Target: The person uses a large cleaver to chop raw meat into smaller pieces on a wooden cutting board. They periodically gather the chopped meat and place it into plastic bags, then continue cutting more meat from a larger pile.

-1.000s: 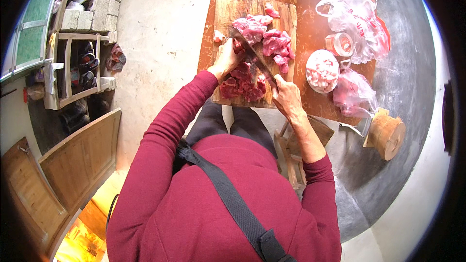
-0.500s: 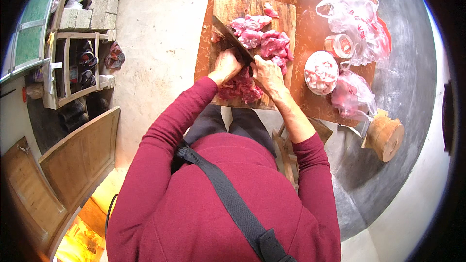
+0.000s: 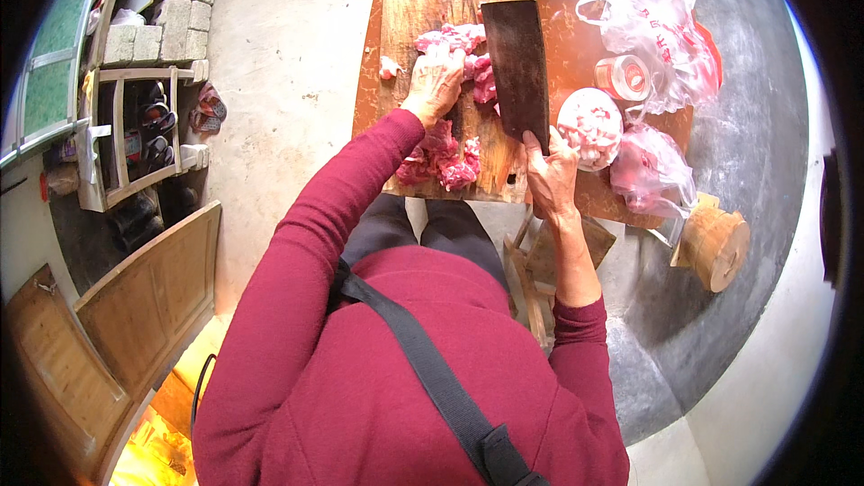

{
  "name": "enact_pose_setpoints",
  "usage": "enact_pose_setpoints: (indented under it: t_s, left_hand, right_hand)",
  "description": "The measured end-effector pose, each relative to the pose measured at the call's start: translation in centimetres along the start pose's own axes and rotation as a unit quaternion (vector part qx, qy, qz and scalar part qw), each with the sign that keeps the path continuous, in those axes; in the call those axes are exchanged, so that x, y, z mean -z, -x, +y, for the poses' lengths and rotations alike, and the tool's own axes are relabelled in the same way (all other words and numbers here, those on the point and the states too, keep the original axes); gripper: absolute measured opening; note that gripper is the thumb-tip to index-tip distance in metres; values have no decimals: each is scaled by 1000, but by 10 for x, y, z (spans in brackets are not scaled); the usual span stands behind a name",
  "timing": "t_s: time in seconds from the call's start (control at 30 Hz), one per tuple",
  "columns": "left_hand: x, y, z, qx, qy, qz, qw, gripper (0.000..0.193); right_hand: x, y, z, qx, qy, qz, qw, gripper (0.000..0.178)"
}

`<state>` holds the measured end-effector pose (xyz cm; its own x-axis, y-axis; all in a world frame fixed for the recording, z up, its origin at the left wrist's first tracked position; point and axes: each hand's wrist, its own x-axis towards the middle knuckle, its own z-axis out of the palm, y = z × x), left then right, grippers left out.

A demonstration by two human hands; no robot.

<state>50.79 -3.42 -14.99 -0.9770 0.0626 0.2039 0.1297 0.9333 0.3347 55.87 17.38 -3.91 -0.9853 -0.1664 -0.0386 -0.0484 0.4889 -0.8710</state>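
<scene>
My right hand [image 3: 552, 173] is closed around the handle end of a dark, broad-bladed cleaver [image 3: 517, 63]. The blade points away from me, its flat side showing, over the right edge of the wooden cutting board [image 3: 396, 18]. My left hand [image 3: 436, 83] is on the raw meat [image 3: 459, 36] at the board's middle, its fingers curled onto a piece; the fingertips are partly hidden. Nearer to me lie several smaller cut chunks of red meat [image 3: 443, 157]. A small pale scrap [image 3: 390, 67] rests by the board's left edge. The cleaver blade covers part of the meat.
Right of the board on the red-brown table [image 3: 567, 27] stand a white bowl of pale diced pieces [image 3: 590, 129], a lidded jar [image 3: 624, 78] and plastic bags [image 3: 650, 173]. A wooden stump [image 3: 720, 247] stands beyond the table's near right corner. A shoe rack [image 3: 148, 126] is at left.
The cleaver has swung from across the board's left to its right side, blade pointing away, in my right hand. My left hand has moved up and away from the blade onto the meat.
</scene>
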Motion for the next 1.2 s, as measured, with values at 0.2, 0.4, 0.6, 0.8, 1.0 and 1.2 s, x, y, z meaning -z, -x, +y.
enact_pose_setpoints:
  t_s: [0.2,0.4,0.6,0.8,1.0,1.2]
  left_hand:
    - [9,-15,-30,222,475,-180,832,19]
    - [44,-10,-31,314,831,-240,391,35]
    - [44,-3,-28,316,838,-192,402,38]
    - [31,4,-39,368,789,-136,473,33]
    - [40,4,-35,394,766,-127,492,25]
    - [33,8,-42,345,756,-156,534,17]
  right_hand:
    - [5,15,5,-63,-27,-7,998,19]
    - [7,26,13,-152,-74,-23,985,16]
    - [4,28,23,-154,-84,-19,984,17]
    - [4,28,17,-177,-97,-15,979,16]
    - [4,29,17,-185,-102,-17,977,16]
    - [3,31,10,-183,-144,0,973,15]
